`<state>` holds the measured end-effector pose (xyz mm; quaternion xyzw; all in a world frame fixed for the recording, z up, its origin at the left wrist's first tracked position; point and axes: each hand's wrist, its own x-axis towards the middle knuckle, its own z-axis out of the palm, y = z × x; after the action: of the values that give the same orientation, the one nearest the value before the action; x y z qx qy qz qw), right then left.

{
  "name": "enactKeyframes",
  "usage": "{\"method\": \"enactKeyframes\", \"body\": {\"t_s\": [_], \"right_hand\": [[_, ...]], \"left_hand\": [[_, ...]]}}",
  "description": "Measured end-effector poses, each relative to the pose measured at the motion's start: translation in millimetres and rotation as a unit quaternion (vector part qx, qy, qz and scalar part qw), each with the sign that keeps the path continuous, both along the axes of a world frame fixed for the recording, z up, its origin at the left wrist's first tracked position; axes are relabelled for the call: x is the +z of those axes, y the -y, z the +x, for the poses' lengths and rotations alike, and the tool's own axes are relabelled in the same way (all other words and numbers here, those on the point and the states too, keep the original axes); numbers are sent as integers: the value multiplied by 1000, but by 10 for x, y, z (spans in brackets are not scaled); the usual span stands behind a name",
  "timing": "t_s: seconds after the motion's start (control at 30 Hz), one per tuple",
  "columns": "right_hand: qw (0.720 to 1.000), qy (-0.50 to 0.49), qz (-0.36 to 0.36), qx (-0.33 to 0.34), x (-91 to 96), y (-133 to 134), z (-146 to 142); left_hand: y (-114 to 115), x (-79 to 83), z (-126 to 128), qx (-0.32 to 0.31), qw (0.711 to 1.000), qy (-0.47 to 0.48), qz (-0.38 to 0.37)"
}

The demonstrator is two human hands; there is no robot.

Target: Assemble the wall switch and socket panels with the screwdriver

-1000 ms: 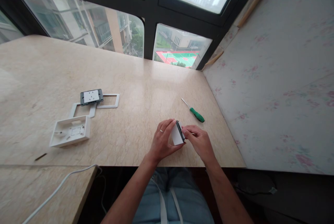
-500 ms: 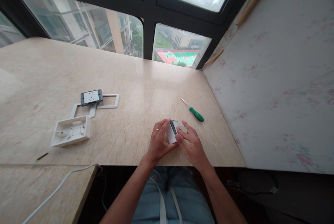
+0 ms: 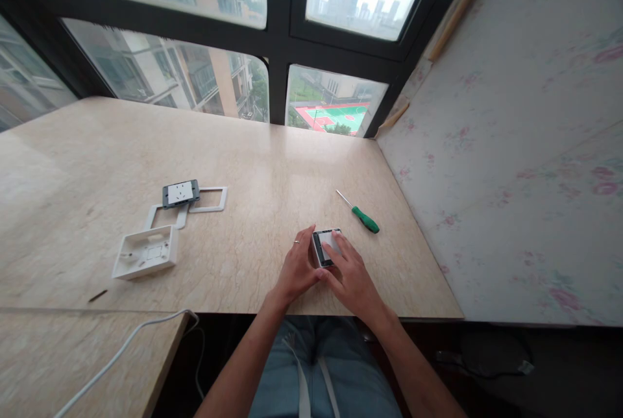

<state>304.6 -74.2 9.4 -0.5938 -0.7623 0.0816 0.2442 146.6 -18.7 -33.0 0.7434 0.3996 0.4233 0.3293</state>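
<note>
Head view: at the near edge of a pale desk [image 3: 257, 210], a person's left hand [image 3: 296, 269] grips a small socket box [image 3: 318, 249] by its left side, thumb on the near side, fingers towards the far; the right hand [image 3: 353, 275] lays spread fingers over its white face, but whether it also pinches the box cannot be told; a second ago the box was tipped, face turned right, with the right fingertips at that face's edge; now the dark-rimmed face looks up, so the work seems to have passed from the edge to the flat of it; a green screwdriver [image 3: 365, 219] lies beyond the right hand; well to the left, a loose socket [image 3: 180, 193] rests on two white frames [image 3: 224, 198], an open white box [image 3: 145, 268] is near them, and a thin dark strip [image 3: 98, 296] and a white cable [image 3: 117, 363] lie nearer the person.
</note>
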Motion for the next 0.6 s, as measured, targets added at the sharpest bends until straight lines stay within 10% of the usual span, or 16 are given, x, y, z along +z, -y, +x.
{"method": "enactKeyframes", "body": {"t_s": [0.6], "right_hand": [[997,71,-2,-26,-101,42,-35]], "left_hand": [[-41,-15,38,-42,992,-113,39]]}}
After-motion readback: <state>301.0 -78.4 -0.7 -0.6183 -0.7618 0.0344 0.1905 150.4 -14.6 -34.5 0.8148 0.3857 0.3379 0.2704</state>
